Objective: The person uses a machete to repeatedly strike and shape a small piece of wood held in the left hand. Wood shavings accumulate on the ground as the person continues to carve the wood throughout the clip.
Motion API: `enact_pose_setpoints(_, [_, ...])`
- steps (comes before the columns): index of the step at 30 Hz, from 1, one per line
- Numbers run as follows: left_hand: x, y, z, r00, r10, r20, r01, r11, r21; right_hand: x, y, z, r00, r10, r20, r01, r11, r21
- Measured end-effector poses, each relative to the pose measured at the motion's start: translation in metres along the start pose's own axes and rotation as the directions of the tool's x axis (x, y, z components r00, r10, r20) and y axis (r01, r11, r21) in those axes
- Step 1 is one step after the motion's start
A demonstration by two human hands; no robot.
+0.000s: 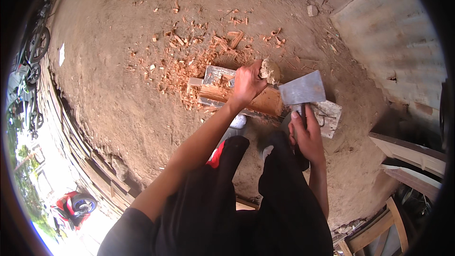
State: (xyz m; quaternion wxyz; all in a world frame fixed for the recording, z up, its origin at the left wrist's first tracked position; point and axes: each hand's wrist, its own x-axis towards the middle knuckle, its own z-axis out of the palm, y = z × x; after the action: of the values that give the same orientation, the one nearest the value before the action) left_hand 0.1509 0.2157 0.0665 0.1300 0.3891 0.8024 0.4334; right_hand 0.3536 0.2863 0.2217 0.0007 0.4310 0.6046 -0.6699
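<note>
Left hand closed around the far end of the log, which lies on a plank mid-scene, chips on the dirt to the left. Right hand wrapped tight on the hatchet handle, blade just right of the log. Log looks stiff, rough, fairly heavy; hold it well clear of the blade.

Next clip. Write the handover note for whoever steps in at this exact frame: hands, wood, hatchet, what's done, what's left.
Left hand: grip on the top of the reddish wood piece, steadying it on the grey chopping board.
Right hand: grip on the handle of the hatchet, blade beside the wood.
Done: many wood chips lie scattered on the dirt floor.
Left: the piece looks only partly shaped; bark remains near its top.
</note>
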Motion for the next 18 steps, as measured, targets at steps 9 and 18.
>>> enact_pose_setpoints(9, [-0.004,0.017,-0.005,0.983,0.039,0.18,-0.046,0.998,0.034,0.022,-0.012,0.003,1.0,0.003,-0.024,-0.005,0.998,-0.068])
enact_pose_setpoints(18, [0.011,0.012,-0.017,0.986,-0.162,-0.042,0.163,0.987,0.0,-0.028,-0.079,-0.039,0.969,0.166,-0.182,-0.163,0.986,0.033])
